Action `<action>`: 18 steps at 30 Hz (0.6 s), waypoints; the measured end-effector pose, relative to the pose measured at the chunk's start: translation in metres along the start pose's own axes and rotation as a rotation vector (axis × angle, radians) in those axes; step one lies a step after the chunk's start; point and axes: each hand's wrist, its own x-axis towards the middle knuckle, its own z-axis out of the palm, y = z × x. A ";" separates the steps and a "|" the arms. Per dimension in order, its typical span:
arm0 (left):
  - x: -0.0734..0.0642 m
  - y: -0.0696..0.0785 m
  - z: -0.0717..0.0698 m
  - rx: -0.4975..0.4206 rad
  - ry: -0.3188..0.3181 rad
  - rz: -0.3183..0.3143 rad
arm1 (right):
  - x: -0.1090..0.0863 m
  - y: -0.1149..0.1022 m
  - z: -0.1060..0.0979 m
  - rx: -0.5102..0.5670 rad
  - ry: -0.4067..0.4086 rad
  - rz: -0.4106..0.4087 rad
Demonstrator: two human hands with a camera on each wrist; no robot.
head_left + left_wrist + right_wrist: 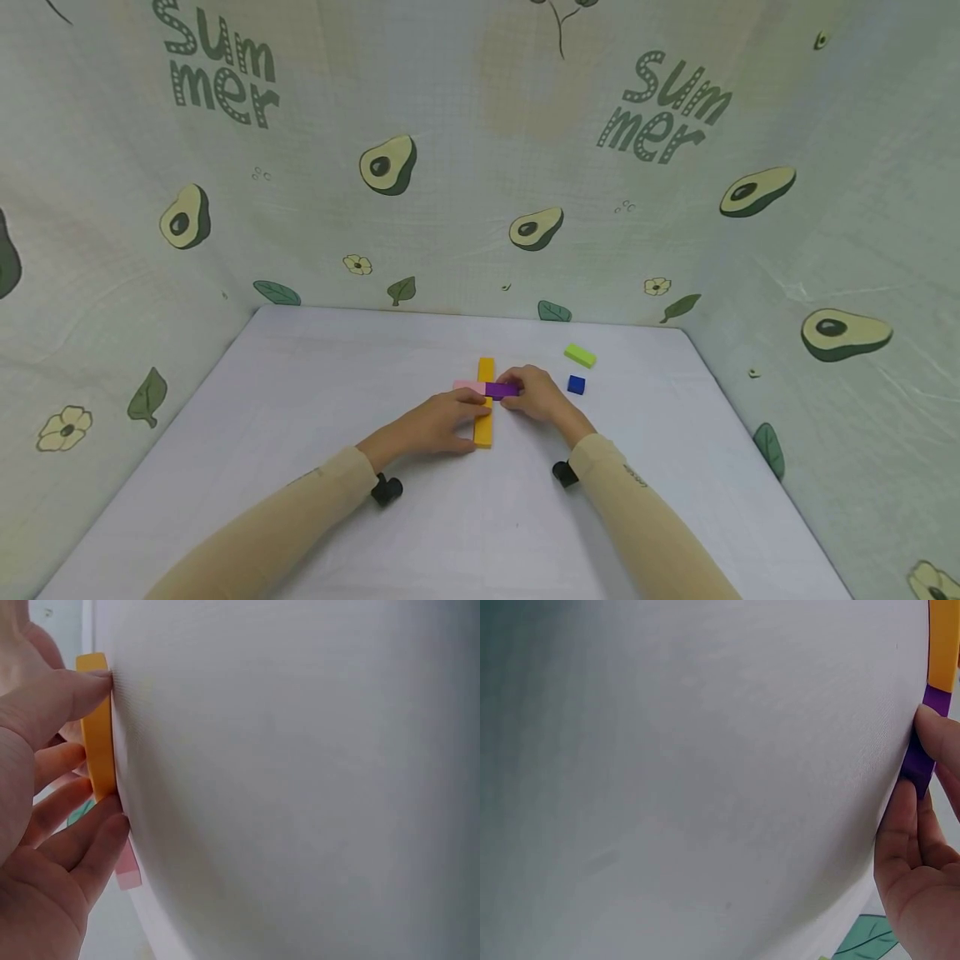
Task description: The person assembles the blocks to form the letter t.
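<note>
Several blocks lie together in a cross on the white table. An orange block [483, 430] forms the near arm and another orange piece [486, 368] the far arm. A pink block [467, 385] points left and a purple block [501, 390] points right. My left hand [438, 423] holds the near orange block, thumb at its near end and fingertips by the pink block, as the left wrist view also shows. With thumb and fingers, my right hand [537, 393] pinches the purple block [918, 761], whose inner end meets the orange in the right wrist view.
To the right of the cross sits a small blue block [576, 384], with a lime green block [581, 356] farther back. Printed cloth [465, 100] with avocados and lettering hangs behind and at both sides of the table [337, 358].
</note>
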 end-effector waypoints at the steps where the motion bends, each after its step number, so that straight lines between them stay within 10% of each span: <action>1: 0.000 0.000 0.000 0.002 0.001 0.002 | 0.000 0.000 0.000 0.000 -0.001 0.000; 18: 0.001 0.000 0.000 0.017 -0.001 -0.002 | -0.001 0.000 0.000 0.016 -0.002 0.003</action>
